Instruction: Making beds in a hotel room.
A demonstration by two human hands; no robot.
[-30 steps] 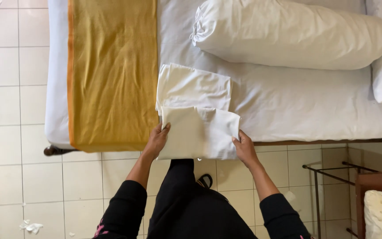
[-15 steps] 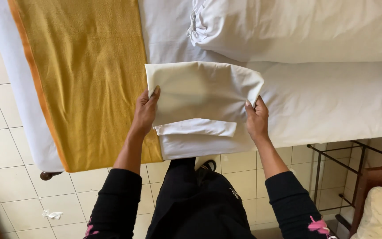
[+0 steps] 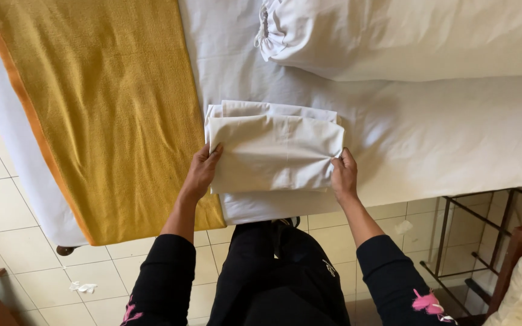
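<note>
We hold the folded white cloth on the bed. Our left hand pinches its edge at 9 o'clock, our right hand at 3 o'clock. The yellow blanket lies at 9 o'clock.

The bed wore a white sheet. A mustard-yellow runner lay across it on the left, a white pillow at the far side, and folded cream linen sat near the front edge, just beside the runner.
</note>
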